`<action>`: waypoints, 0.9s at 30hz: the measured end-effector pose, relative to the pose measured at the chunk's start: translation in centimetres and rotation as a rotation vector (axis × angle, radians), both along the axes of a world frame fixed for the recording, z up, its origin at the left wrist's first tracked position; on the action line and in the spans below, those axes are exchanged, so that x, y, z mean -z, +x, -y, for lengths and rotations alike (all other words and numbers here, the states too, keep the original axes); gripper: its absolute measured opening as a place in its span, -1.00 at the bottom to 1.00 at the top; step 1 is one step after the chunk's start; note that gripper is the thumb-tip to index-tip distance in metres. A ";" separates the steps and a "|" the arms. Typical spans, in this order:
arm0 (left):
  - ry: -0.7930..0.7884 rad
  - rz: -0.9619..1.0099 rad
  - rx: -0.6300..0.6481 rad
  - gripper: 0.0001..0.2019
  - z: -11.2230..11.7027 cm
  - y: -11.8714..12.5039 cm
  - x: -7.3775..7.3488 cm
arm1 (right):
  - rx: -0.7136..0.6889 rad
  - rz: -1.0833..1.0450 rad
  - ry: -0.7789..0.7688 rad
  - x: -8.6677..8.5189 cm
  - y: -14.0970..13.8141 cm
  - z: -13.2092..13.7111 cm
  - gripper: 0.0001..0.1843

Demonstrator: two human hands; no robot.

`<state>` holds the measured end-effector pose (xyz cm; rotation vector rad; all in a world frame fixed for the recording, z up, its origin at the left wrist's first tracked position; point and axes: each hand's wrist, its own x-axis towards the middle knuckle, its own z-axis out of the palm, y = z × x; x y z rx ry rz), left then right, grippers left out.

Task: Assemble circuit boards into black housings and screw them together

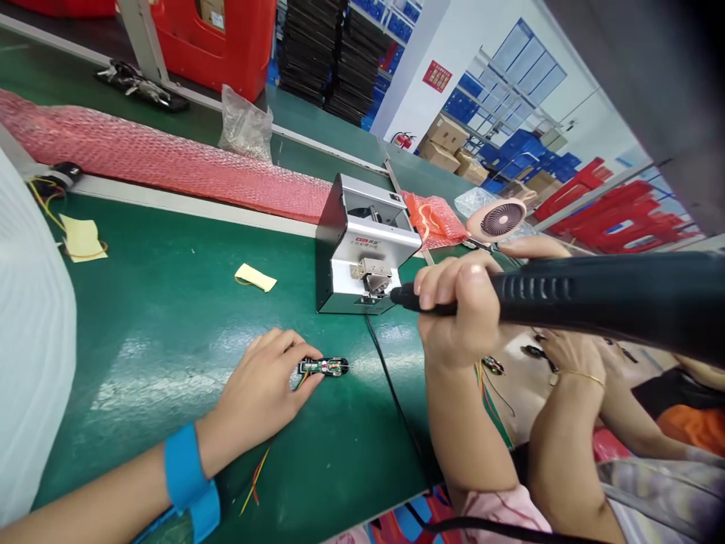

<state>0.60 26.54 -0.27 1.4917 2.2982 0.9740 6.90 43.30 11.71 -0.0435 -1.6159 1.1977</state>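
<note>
My left hand [270, 381], with a blue strap at the wrist, pinches a small black housing with a circuit board [331, 366] against the green bench. Red, yellow and dark wires trail from under this hand. My right hand [461, 302] is wrapped round a black electric screwdriver [538, 291]. The screwdriver's tip is at the front of a silver and black screw feeder [368, 249]; whether it touches a screw is too small to tell. A black cable runs from the feeder across the bench.
Yellow paper tags [256, 277] lie left of the feeder. Pink bubble wrap [170, 166] stretches along the back, with a clear bag of small parts [245, 125] on it. A pink fan [498, 219] stands behind my right hand. At right, a co-worker's hands [572, 355] handle small black parts.
</note>
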 end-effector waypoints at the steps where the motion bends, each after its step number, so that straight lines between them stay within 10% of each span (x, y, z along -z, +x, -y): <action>1: 0.003 0.000 -0.001 -0.84 0.0 0.0 0.0 | 0.007 -0.068 -0.008 0.1 -0.5 -0.3 -0.77; 15: 0.003 -0.013 -0.012 -0.82 -0.1 -0.2 0.2 | -0.271 0.026 -0.085 0.0 -1.4 -2.2 -0.82; 27: 0.010 -0.031 -0.007 -0.79 0.0 -0.3 0.5 | -0.034 -0.089 0.004 0.8 -1.1 -1.8 -0.82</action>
